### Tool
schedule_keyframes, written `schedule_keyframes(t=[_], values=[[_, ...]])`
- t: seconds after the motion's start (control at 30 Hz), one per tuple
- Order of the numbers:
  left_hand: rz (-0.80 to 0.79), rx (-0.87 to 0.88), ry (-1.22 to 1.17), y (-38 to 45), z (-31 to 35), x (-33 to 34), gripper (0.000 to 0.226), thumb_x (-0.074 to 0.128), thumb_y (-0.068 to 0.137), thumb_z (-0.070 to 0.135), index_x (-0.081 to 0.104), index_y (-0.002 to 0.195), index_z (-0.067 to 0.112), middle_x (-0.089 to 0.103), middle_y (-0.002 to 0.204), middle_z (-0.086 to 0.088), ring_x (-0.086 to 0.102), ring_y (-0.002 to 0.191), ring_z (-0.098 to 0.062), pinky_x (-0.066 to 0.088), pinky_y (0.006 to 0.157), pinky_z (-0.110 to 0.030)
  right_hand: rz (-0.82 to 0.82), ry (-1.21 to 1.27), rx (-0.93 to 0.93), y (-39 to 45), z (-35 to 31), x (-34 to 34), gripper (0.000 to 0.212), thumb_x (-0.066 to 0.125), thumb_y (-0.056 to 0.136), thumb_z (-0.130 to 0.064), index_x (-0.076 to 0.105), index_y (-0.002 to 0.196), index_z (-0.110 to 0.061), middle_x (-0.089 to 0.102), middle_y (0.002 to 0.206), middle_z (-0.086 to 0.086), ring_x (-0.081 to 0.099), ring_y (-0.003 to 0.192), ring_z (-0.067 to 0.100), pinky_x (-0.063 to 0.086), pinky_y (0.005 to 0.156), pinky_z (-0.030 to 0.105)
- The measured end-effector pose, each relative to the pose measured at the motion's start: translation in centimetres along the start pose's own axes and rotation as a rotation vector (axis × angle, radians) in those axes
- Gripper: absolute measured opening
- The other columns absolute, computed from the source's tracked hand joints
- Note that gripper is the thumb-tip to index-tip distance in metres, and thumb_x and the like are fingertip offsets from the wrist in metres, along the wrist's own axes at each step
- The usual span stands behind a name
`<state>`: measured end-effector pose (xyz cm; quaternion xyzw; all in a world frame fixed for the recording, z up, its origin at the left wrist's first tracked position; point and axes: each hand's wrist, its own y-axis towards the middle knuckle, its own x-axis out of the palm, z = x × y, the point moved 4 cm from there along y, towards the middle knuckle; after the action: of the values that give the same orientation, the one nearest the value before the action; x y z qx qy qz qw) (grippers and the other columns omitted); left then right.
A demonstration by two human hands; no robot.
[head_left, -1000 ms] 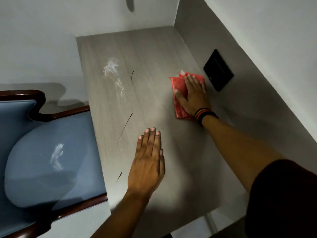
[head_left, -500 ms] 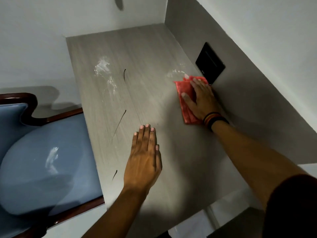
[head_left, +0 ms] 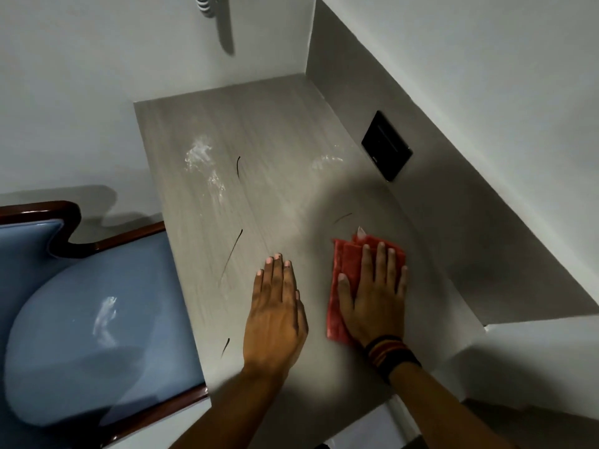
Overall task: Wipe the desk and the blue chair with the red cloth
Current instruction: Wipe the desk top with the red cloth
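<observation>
Red cloth (head_left: 343, 277) flat under right hand (head_left: 376, 303), perhaps pressed, on desk (head_left: 259, 131).

Both arms reach forward from the bottom edge, bare to the forearm. The left hand (head_left: 275, 314) lies flat, palm down on the table (head_left: 259, 131), fingers straight and pressed together, thumb tucked along the side. The right hand (head_left: 376, 299) is flat too, palm down, fingers slightly spread and pointing away, pressing on the red cloth (head_left: 340, 277). Dark and orange bands (head_left: 390, 353) wrap the right wrist. The two hands sit side by side, near but apart.
</observation>
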<state>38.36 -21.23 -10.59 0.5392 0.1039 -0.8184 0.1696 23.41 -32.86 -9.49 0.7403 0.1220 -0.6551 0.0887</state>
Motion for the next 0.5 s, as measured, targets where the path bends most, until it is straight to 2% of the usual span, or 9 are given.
schedule_keyframes(t=[0.1, 0.23, 0.37, 0.43, 0.5], values=[[0.058, 0.034, -0.028, 2.2, -0.2, -1.1, 0.063, 0.042, 0.105, 0.021, 0.029, 0.165, 0.003, 0.025, 0.174, -0.017, 0.020, 0.164, -0.031, 0.027, 0.133, -0.050, 0.020, 0.026, -0.055, 6.2, -1.8, -0.2, 0.081, 0.024, 0.100, -0.062, 0.016, 0.166, -0.015, 0.016, 0.174, 0.015, 0.012, 0.162, 0.034, 0.007, 0.131, 0.059], [0.066, 0.126, -0.011, 6.4, -1.3, -2.0, 0.064, 0.045, 0.105, 0.016, 0.027, 0.165, 0.003, 0.023, 0.175, -0.016, 0.017, 0.165, -0.031, 0.019, 0.135, -0.048, 0.058, 0.068, -0.148, 16.3, -5.8, -0.4, 0.079, 0.034, 0.098, -0.057, 0.026, 0.163, -0.012, 0.025, 0.171, 0.018, 0.020, 0.160, 0.036, 0.009, 0.131, 0.059], [0.026, 0.185, 0.044, 7.3, -1.4, -1.6, 0.068, 0.046, 0.104, 0.017, 0.024, 0.167, 0.005, 0.019, 0.177, -0.013, 0.013, 0.166, -0.027, 0.015, 0.136, -0.046, 0.017, 0.128, -0.217, 25.4, -8.7, -1.1, 0.075, 0.046, 0.097, -0.053, 0.034, 0.160, -0.013, 0.029, 0.170, 0.016, 0.022, 0.159, 0.034, 0.007, 0.131, 0.056], [0.021, 0.166, 0.060, 7.2, -1.4, -1.6, 0.068, 0.049, 0.102, 0.015, 0.027, 0.166, 0.004, 0.021, 0.176, -0.015, 0.015, 0.166, -0.029, 0.018, 0.135, -0.048, 0.000, 0.136, -0.219, 26.1, -9.1, -1.4, 0.075, 0.047, 0.099, -0.052, 0.034, 0.160, -0.011, 0.028, 0.170, 0.016, 0.021, 0.160, 0.033, 0.005, 0.131, 0.054], [0.006, 0.113, 0.054, 7.2, -1.3, -2.0, 0.068, 0.052, 0.101, 0.013, 0.029, 0.164, 0.002, 0.023, 0.175, -0.016, 0.017, 0.165, -0.032, 0.022, 0.134, -0.052, 0.025, 0.150, -0.185, 23.4, -8.5, -1.7, 0.074, 0.044, 0.101, -0.051, 0.033, 0.161, -0.008, 0.028, 0.170, 0.016, 0.021, 0.160, 0.033, 0.006, 0.132, 0.053]])
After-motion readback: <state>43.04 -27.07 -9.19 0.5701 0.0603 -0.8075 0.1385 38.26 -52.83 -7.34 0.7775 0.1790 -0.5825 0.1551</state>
